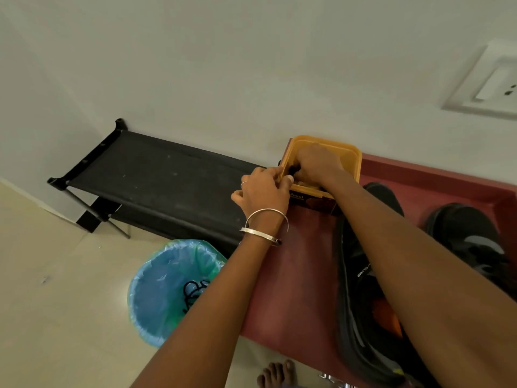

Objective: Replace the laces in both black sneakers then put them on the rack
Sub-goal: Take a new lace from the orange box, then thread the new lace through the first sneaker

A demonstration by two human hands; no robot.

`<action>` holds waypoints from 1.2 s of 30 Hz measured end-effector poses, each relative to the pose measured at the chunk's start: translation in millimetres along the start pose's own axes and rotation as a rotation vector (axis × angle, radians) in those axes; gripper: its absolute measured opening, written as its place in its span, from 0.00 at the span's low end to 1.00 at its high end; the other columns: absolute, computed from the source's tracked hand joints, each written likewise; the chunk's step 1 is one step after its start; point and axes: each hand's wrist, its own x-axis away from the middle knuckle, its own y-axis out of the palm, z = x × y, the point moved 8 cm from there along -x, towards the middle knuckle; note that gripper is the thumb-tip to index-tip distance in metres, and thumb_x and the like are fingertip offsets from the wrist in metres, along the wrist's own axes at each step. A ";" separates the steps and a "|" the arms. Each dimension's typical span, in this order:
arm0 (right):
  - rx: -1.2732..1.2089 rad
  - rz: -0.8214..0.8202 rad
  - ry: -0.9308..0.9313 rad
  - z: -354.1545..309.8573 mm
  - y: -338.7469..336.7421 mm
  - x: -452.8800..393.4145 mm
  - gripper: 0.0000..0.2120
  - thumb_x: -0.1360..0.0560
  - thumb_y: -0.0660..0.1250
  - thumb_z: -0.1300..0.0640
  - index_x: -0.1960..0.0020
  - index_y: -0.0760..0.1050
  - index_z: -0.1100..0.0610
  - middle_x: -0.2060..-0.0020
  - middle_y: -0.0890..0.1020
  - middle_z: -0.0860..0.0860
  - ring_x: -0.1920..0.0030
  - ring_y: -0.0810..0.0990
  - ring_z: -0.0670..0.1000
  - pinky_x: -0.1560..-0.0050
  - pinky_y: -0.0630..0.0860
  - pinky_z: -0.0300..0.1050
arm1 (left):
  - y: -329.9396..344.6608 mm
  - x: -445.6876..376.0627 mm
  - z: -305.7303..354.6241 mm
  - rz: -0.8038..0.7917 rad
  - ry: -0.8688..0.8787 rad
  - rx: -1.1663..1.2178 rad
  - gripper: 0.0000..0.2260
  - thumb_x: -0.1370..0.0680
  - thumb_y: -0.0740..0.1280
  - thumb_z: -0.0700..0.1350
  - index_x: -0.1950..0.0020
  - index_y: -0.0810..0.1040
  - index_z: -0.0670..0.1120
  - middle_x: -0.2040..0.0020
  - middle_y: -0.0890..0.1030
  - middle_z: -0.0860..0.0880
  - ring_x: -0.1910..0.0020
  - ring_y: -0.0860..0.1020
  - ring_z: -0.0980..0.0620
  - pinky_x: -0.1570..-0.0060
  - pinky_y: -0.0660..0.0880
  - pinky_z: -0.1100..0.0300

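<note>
The wall [223, 65] fills the upper half, with a socket [488, 82] at 2 o'clock. Below it, from 9 to 10 o'clock, stands the rack [156, 175], its black fabric shelf bare. A red table [291, 275] takes the lower right, butting against the rack's right end.

At 7 o'clock on the floor is a bin [162, 289] with a blue liner; a black lace [193, 292] lies coiled in it, probably an old one thrown out.

On the table, one sneaker [361, 289] lies lengthwise at 5 o'clock, partly under the right forearm. The second sneaker [467, 233] sits at 3 o'clock, well apart from the first. Whether either has a lace in it I cannot tell.

A yellow tub [351, 158] stands at the table's far left corner, just right of centre. The left hand [263, 194] has its fingers curled on the tub's near-left rim, steadying it. The right hand [319, 163] reaches inside, fingers bent round something small and dark [293, 170], likely a fresh lace, though too little shows to be sure.

A lace will be light, limp and prone to tangling: best pinched near its stiff tip for threading. The sneakers look soft-uppered and light, and are easiest held at the heel or by the tongue opening.
</note>
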 end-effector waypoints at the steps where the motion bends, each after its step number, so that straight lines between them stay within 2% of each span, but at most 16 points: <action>1: -0.123 0.017 0.020 5.3 -6.8 0.0 0.13 0.27 0.69 0.55 0.67 0.70 0.58 0.66 0.74 0.52 0.66 0.72 0.51 0.70 0.66 0.43 | -0.6 0.5 1.1 -0.003 -0.002 -0.022 0.14 0.22 0.65 0.55 0.38 0.79 0.55 0.44 0.78 0.52 0.40 0.70 0.48 0.43 0.60 0.48; 4: -0.608 0.131 0.099 23.5 -42.3 14.0 0.14 0.30 0.72 0.60 0.70 0.72 0.63 0.75 0.68 0.52 0.73 0.65 0.48 0.72 0.64 0.40 | -1.9 2.8 4.4 -0.030 -0.009 -0.072 0.14 0.22 0.64 0.54 0.36 0.77 0.57 0.43 0.78 0.51 0.39 0.70 0.47 0.42 0.60 0.47; 7: -1.051 0.241 0.174 37.8 -79.7 43.9 0.06 0.31 0.74 0.61 0.65 0.81 0.60 0.75 0.73 0.49 0.76 0.66 0.44 0.75 0.62 0.36 | -0.2 7.1 4.8 -0.089 -0.047 -0.109 0.17 0.22 0.63 0.54 0.33 0.74 0.57 0.40 0.77 0.48 0.37 0.68 0.45 0.41 0.61 0.46; 10: -1.333 0.259 0.187 44.9 -111.3 79.2 0.02 0.30 0.73 0.63 0.61 0.82 0.61 0.77 0.71 0.48 0.76 0.61 0.46 0.75 0.57 0.39 | -7.5 17.0 17.0 -0.084 -0.075 -0.076 0.18 0.20 0.61 0.52 0.29 0.70 0.53 0.35 0.73 0.46 0.34 0.66 0.44 0.38 0.63 0.44; 12: -1.457 0.274 0.175 50.6 -128.6 104.6 0.04 0.29 0.72 0.64 0.63 0.82 0.60 0.76 0.67 0.49 0.74 0.59 0.46 0.76 0.55 0.39 | -18.2 25.0 34.2 -0.012 -0.014 0.124 0.18 0.19 0.60 0.48 0.29 0.69 0.50 0.35 0.73 0.46 0.34 0.68 0.44 0.37 0.65 0.45; 15: -1.495 0.336 0.174 61.1 -146.3 152.2 0.12 0.29 0.72 0.63 0.70 0.82 0.55 0.75 0.68 0.50 0.73 0.59 0.47 0.79 0.56 0.36 | -38.3 48.1 67.4 0.051 0.139 0.592 0.16 0.19 0.60 0.44 0.31 0.73 0.49 0.38 0.77 0.47 0.38 0.74 0.49 0.37 0.70 0.54; 17: -1.473 0.374 0.230 72.8 -143.9 183.7 0.16 0.28 0.70 0.63 0.73 0.81 0.53 0.77 0.72 0.47 0.74 0.62 0.45 0.79 0.58 0.35 | -40.8 67.5 88.4 -0.075 0.134 0.839 0.13 0.18 0.60 0.46 0.34 0.76 0.50 0.42 0.80 0.49 0.45 0.78 0.53 0.45 0.74 0.60; 19: -1.471 0.407 0.306 86.2 -133.5 213.2 0.15 0.28 0.69 0.62 0.73 0.81 0.53 0.75 0.76 0.47 0.73 0.67 0.45 0.78 0.60 0.35 | -30.2 89.6 110.5 -0.293 0.097 0.998 0.11 0.18 0.60 0.48 0.38 0.78 0.51 0.50 0.81 0.50 0.55 0.80 0.54 0.57 0.76 0.63; 20: -1.482 0.415 0.346 92.2 -125.8 226.6 0.13 0.27 0.69 0.62 0.70 0.81 0.54 0.73 0.78 0.49 0.72 0.70 0.46 0.76 0.62 0.36 | -23.8 101.3 121.0 -0.376 0.101 1.007 0.10 0.19 0.62 0.48 0.40 0.78 0.51 0.52 0.81 0.51 0.57 0.80 0.54 0.59 0.76 0.63; 22: -1.553 0.413 0.411 98.6 -108.2 249.0 0.08 0.26 0.68 0.61 0.64 0.80 0.56 0.69 0.81 0.51 0.70 0.74 0.46 0.72 0.65 0.39 | -6.9 121.1 133.5 -0.465 0.150 0.917 0.11 0.21 0.66 0.46 0.40 0.79 0.49 0.53 0.80 0.51 0.56 0.80 0.55 0.57 0.76 0.61; 25: -1.648 0.405 0.471 104.2 -82.6 274.6 0.06 0.24 0.66 0.60 0.57 0.80 0.60 0.66 0.83 0.51 0.68 0.79 0.45 0.67 0.71 0.39 | 22.0 147.0 136.3 -0.536 0.174 0.836 0.19 0.26 0.73 0.45 0.36 0.78 0.46 0.52 0.80 0.53 0.58 0.80 0.57 0.58 0.77 0.62; 28: -1.569 0.403 0.525 112.5 -62.6 283.9 0.10 0.24 0.67 0.57 0.56 0.80 0.64 0.60 0.85 0.56 0.62 0.81 0.49 0.63 0.73 0.42 | 32.0 161.5 128.3 -0.423 0.261 0.713 0.28 0.33 0.75 0.56 0.35 0.75 0.53 0.43 0.77 0.55 0.48 0.79 0.56 0.48 0.77 0.60; 31: -1.539 0.461 0.608 127.2 -52.2 284.8 0.12 0.24 0.68 0.56 0.55 0.79 0.66 0.60 0.84 0.58 0.64 0.80 0.48 0.65 0.73 0.41 | 33.9 167.0 127.8 -0.306 0.337 0.589 0.30 0.35 0.75 0.60 0.35 0.75 0.55 0.41 0.72 0.56 0.42 0.74 0.55 0.45 0.74 0.60; 34: -1.616 0.464 0.605 131.4 -47.7 281.4 0.13 0.24 0.69 0.55 0.54 0.80 0.67 0.58 0.84 0.61 0.63 0.82 0.54 0.66 0.76 0.43 | 37.9 174.0 140.9 -0.303 0.469 0.458 0.29 0.37 0.72 0.63 0.40 0.79 0.52 0.45 0.73 0.54 0.44 0.73 0.54 0.45 0.73 0.59; 36: -1.601 0.431 0.586 131.3 -47.0 279.3 0.13 0.23 0.67 0.53 0.54 0.82 0.65 0.58 0.85 0.60 0.59 0.84 0.55 0.66 0.77 0.42 | 47.3 172.7 143.1 -0.328 0.483 0.421 0.28 0.37 0.75 0.59 0.41 0.80 0.48 0.49 0.76 0.52 0.49 0.75 0.54 0.49 0.74 0.61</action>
